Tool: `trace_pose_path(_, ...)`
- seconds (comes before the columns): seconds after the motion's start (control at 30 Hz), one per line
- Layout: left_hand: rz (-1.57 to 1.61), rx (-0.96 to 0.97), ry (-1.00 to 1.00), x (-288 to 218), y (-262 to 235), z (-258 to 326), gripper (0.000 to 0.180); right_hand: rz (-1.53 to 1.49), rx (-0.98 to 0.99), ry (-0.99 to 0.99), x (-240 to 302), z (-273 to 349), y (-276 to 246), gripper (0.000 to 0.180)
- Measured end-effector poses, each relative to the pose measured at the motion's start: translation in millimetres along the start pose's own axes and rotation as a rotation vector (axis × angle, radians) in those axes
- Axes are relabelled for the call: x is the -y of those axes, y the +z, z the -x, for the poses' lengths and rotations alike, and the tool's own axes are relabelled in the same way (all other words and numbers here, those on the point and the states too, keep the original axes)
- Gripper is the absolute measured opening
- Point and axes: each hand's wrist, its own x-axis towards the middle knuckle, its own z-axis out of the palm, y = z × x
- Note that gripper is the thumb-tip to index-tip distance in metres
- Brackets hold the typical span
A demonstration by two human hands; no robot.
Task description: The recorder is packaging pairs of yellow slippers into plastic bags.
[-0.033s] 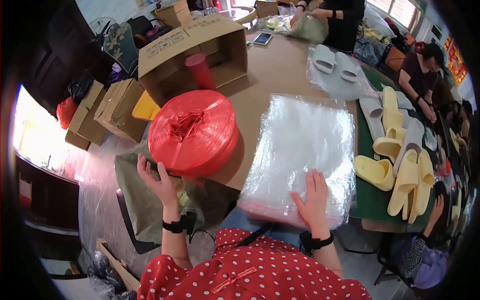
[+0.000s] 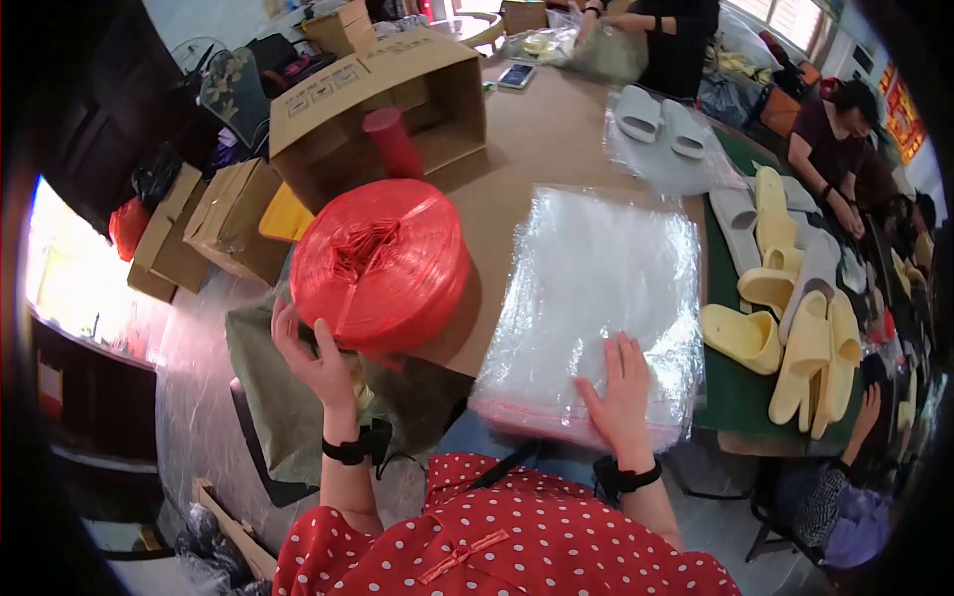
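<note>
My right hand (image 2: 618,392) lies flat on a stack of clear plastic bags (image 2: 606,263), fingers stretched out, near the stack's pinkish front edge. My left hand (image 2: 316,360) is raised with its fingers spread, holding nothing. It is beside the lower left of a big roll of red plastic twine (image 2: 422,268), which rests on the table; whether the fingertips touch it I cannot tell. Below that hand, an olive-coloured sack (image 2: 260,387) hangs at the table's edge, with something pale yellow partly showing.
An open cardboard box (image 2: 373,84) lies on its side with a red cylinder (image 2: 393,141) in front. Yellow slippers (image 2: 740,340) and grey slippers (image 2: 733,223) lie at right; a phone (image 2: 517,76) lies farther back. Other people (image 2: 840,139) work around the table.
</note>
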Motion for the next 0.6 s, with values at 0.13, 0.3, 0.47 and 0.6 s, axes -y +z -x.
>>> trace_pose_path(0.13,0.031,0.279,0.379,-61,34,7,0.032,-0.021,-0.036,0.003,2,-4,2,0.075)
trace_pose_path(0.3,0.207,1.33,0.493,-91,108,74,0.049,-0.003,-0.037,0.03,2,-6,-7,0.074)
trace_pose_path(0.47,0.054,1.534,0.617,-71,140,122,0.057,-0.159,-0.192,0.066,-25,7,-68,0.06)
trace_pose_path(0.6,0.06,1.506,0.557,-72,135,129,0.06,0.01,-0.624,0.312,-96,19,-121,0.045)
